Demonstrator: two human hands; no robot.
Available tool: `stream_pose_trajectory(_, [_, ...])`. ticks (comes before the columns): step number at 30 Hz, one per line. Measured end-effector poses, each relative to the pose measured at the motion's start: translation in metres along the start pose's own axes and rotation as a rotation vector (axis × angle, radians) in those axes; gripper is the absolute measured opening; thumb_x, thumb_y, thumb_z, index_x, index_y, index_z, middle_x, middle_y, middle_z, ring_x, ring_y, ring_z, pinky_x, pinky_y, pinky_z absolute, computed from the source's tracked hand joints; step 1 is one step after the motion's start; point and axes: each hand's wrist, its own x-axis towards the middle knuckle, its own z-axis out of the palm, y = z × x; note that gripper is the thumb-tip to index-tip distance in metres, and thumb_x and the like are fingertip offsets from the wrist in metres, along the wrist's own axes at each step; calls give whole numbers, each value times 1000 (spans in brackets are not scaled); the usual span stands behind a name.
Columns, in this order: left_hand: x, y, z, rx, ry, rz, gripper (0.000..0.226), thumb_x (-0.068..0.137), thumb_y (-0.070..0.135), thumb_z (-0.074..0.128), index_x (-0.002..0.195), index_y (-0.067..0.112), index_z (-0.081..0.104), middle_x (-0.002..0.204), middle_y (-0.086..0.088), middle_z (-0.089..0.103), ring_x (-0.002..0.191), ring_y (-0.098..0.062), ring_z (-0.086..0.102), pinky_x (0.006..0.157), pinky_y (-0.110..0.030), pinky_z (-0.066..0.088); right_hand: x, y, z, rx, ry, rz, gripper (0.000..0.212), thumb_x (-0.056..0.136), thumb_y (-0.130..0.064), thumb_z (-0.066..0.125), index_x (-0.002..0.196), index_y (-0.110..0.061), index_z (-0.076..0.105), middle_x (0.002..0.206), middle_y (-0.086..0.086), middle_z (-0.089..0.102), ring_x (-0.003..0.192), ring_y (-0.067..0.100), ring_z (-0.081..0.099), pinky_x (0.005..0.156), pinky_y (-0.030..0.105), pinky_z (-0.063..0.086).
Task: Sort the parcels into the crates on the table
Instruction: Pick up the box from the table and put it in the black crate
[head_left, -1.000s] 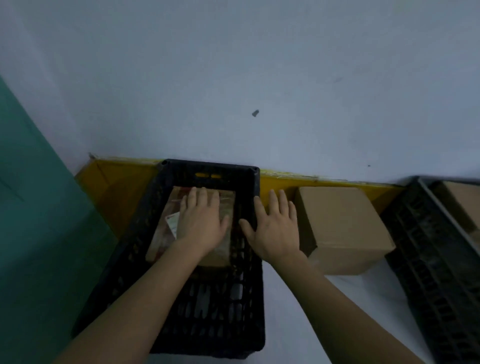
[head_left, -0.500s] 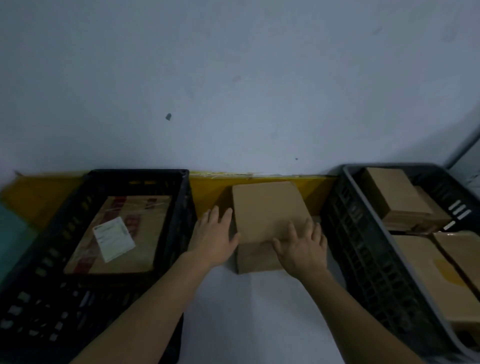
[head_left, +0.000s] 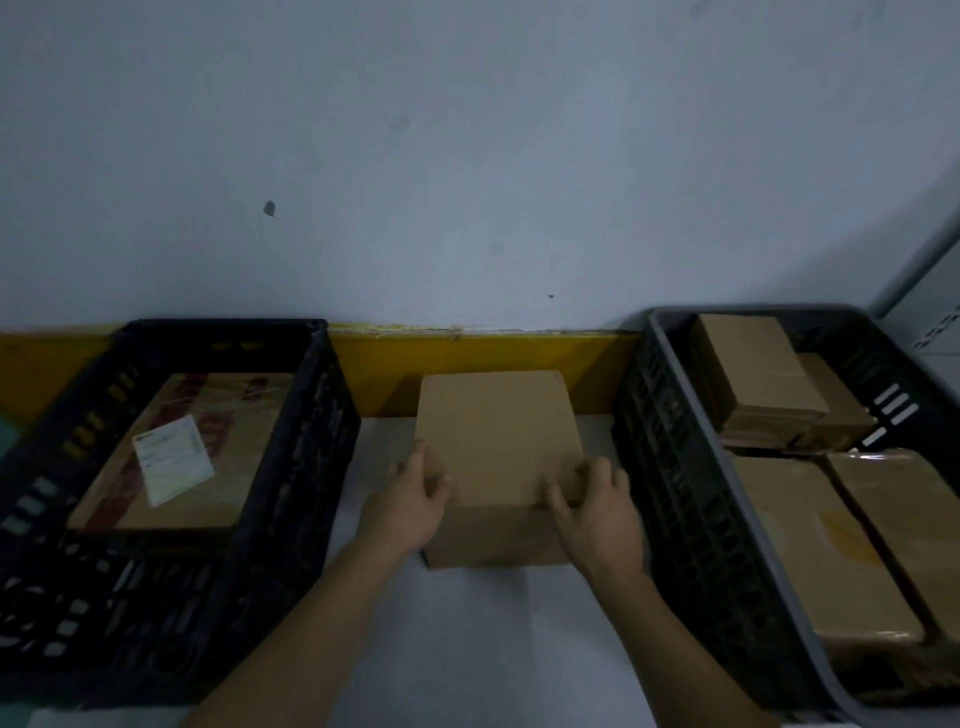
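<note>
Between the two crates, on the pale tabletop (head_left: 483, 639), both hands clasp one plain cardboard box (head_left: 496, 436). The left hand (head_left: 408, 501) curls round its near-left top corner, thumb on the lid and fingers down the side. The right hand (head_left: 597, 506) curls round the near-right corner the same way, fingertips (head_left: 558, 493) bent onto the top edge. Each grip is partly closed, grasping the box, which looks to rest on the tabletop.

Left of the grip stands one black crate (head_left: 291, 499), latticed plastic with slotted walls; in it lies one flat parcel (head_left: 208, 457), brown card wrapped in shiny clear tape with red print, bearing one white paper label (head_left: 174, 460) set askew. Right of the grip stands one grey crate (head_left: 691, 467) with a smooth rim and gridded walls, holding at least four brown cardboard parcels (head_left: 815, 540): two stacked ones at the far end, two long flat ones nearer. Beyond the grip a yellow strip (head_left: 483, 358) runs along the foot of a matt, pale wall (head_left: 467, 156)
</note>
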Motion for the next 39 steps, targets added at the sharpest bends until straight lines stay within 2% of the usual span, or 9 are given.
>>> stream_pose_trajectory(3, [-10, -15, 2, 13, -74, 29, 94, 94, 78, 52, 167, 44, 3, 168, -3, 30, 143, -30, 49, 110, -48, 51, -11, 9, 3, 21, -31, 58, 77, 96, -66, 66, 150, -14, 51, 142, 10, 52, 115, 30, 62, 83, 36, 54])
stream_pose_trajectory(6, [-9, -21, 2, -18, -99, 21, 95, 98, 71, 55, 168, 43, -2, 170, -3, 31, 145, -29, 47, 113, -46, 48, -18, 10, 0, 36, 69, -18, 64, 97, -54, 67, 141, -8, 62, 125, 6, 54, 107, 25, 58, 81, 33, 49])
stream_pose_trajectory(13, [-14, -19, -9, -161, -257, -78, 78, 109, 54, 47, 171, 25, 8, 175, 1, 24, 154, -24, 36, 123, -33, 34, -48, -11, -4, 352, 95, -321, 56, 104, -63, 55, 152, -33, 55, 149, -22, 42, 136, 9, 49, 107, 35, 49])
stream_pose_trajectory(17, [-25, 0, -13, -236, -91, 1, 92, 96, 83, 39, 169, 29, 23, 174, 0, 24, 155, -27, 33, 125, -44, 32, -55, -31, 14, 297, 5, -515, 52, 113, -56, 36, 157, -35, 55, 166, -20, 40, 155, 2, 32, 127, 24, 23])
stream_pose_trajectory(20, [-31, 9, -16, -291, -79, 123, 120, 74, 103, 40, 170, 38, 9, 176, 6, 16, 158, -23, 27, 126, -49, 30, -47, -34, 26, 241, 14, -637, 44, 112, -40, 43, 147, -26, 65, 162, -8, 50, 152, 15, 43, 126, 40, 36])
stream_pose_trajectory(23, [-25, -6, -14, -261, -49, 112, 117, 80, 89, 57, 169, 42, -2, 176, 7, 15, 156, -25, 31, 123, -50, 35, -39, -30, 31, 90, 41, -494, 57, 108, -67, 43, 146, -29, 64, 161, 0, 49, 152, 25, 42, 118, 55, 42])
stream_pose_trajectory(27, [-27, -28, -17, -351, -45, 105, 109, 80, 89, 58, 165, 54, 0, 169, 10, 35, 148, -18, 44, 121, -53, 40, -38, -17, 26, 10, -140, -87, 107, 78, -108, 27, 166, -47, 24, 178, 5, 9, 162, 36, 16, 128, 61, 28])
stream_pose_trajectory(33, [-34, -43, -22, -289, 11, 42, 81, 108, 49, 53, 168, 46, -1, 172, 6, 28, 154, -20, 37, 123, -45, 38, -44, -31, 34, 71, -197, -153, 97, 90, -90, 46, 167, -41, 13, 168, 4, 20, 136, 30, 53, 101, 43, 58])
stream_pose_trajectory(39, [-35, -40, -16, -151, -29, 5, 84, 108, 55, 48, 169, 40, -7, 178, 2, 11, 157, -24, 30, 123, -40, 35, -43, -32, 26, 132, -180, -177, 94, 93, -81, 57, 167, -37, 20, 165, 1, 29, 136, 23, 52, 103, 40, 57])
